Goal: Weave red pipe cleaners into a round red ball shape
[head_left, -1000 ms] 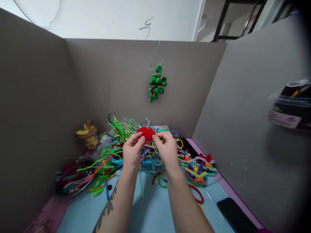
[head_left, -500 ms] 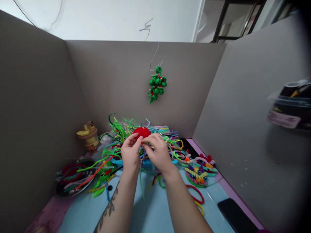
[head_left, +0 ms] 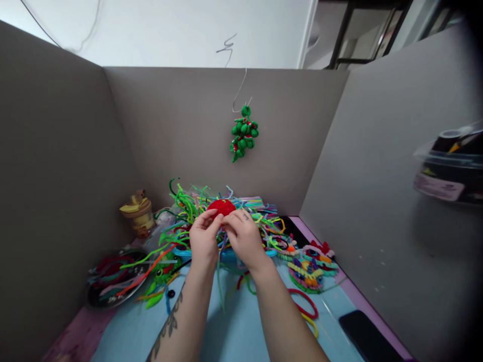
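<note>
Both hands meet just above the middle of the table: the left hand pinches the near left edge of a small red fuzzy ball between thumb and fingertips, and the right hand, curled close, grips it from the right and below, so the ball sits held up between the two, over the heap of pipe cleaners. Starting from the left, a grey cardboard screen walls in the space on three sides. Against its left corner stands a yellow lidded cup, and nearer the camera lies a dark round tray full of red and mixed strands. Green and orange stems spill from the heap toward that tray — loose, tangled, many colours. High on the back wall a green beaded ornament hangs from a wire hook. Right of the hands lies a flat woven piece in stripes of many colours, then a red loop on the pale blue table, and a black phone at the near right edge.
</note>
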A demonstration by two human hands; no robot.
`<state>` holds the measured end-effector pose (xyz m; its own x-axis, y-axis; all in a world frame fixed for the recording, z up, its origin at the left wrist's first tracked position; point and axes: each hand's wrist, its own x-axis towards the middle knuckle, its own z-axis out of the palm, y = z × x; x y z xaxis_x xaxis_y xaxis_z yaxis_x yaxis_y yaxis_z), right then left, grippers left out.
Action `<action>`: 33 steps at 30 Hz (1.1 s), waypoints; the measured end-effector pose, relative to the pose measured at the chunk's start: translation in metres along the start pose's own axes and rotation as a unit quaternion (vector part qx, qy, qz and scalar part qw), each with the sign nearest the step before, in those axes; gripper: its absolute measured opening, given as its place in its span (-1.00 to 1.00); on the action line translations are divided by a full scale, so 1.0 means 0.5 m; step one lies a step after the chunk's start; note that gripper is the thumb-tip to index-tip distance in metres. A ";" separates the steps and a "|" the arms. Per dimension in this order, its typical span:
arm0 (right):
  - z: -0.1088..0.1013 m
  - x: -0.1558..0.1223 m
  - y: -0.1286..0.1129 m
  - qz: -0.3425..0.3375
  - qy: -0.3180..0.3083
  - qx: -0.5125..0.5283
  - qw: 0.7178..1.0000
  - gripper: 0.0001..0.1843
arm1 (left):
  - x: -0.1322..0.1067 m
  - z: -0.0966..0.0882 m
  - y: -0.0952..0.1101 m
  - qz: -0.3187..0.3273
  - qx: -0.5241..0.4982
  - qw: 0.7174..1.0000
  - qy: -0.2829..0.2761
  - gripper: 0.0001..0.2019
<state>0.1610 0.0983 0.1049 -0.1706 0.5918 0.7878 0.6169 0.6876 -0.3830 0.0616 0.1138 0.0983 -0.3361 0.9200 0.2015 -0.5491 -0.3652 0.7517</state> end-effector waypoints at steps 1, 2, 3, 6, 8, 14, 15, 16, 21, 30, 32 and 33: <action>-0.001 0.000 0.001 0.000 0.001 0.005 1.000 -0.79 | 0.001 -0.002 -0.002 0.004 0.007 1.000 -0.002 -0.70; -0.001 0.000 0.001 0.000 0.006 0.013 1.000 -0.79 | 0.001 -0.003 -0.004 0.012 0.018 1.000 -0.002 -0.70; 0.000 -0.001 0.001 0.001 0.013 0.023 1.000 -0.79 | 0.002 -0.004 -0.006 0.021 0.030 0.999 -0.001 -0.71; 0.005 -0.003 -0.008 -0.004 0.035 0.050 0.998 -0.79 | 0.002 -0.007 -0.010 0.045 0.055 0.997 0.001 -0.74; 0.010 -0.006 -0.019 -0.021 0.035 0.063 0.997 -0.79 | 0.003 -0.008 -0.010 0.047 0.058 0.997 0.002 -0.75; 0.009 -0.010 -0.055 -0.105 0.029 0.136 0.985 -0.77 | 0.012 -0.008 0.004 0.021 0.046 0.998 0.032 -0.72; 0.006 -0.011 -0.058 -0.116 0.030 0.147 0.982 -0.77 | 0.014 -0.008 0.006 0.017 0.039 0.998 0.036 -0.71; 0.002 -0.011 -0.059 -0.123 0.033 0.156 0.979 -0.77 | 0.017 -0.009 0.008 0.010 0.028 0.999 0.039 -0.69; -0.005 -0.009 -0.046 -0.016 0.110 0.156 0.981 -0.87 | 0.024 -0.018 0.008 -0.046 -0.057 0.997 0.029 -0.62; 0.017 0.002 -0.023 0.185 0.205 0.134 0.952 -0.90 | -0.003 0.002 0.011 -0.006 -0.011 1.000 -0.015 -0.71; 0.013 0.002 -0.023 0.186 0.202 0.131 0.953 -0.90 | -0.008 0.005 0.009 0.004 0.003 1.000 -0.023 -0.73; 0.011 0.002 -0.023 0.191 0.202 0.133 0.951 -0.90 | -0.009 0.006 0.008 0.007 0.005 1.000 -0.027 -0.73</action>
<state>0.1496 0.0935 0.1075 0.3687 0.6471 0.6673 0.3501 0.5683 -0.7446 0.0635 0.1086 0.1022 -0.3021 0.9211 0.2457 -0.5370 -0.3774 0.7544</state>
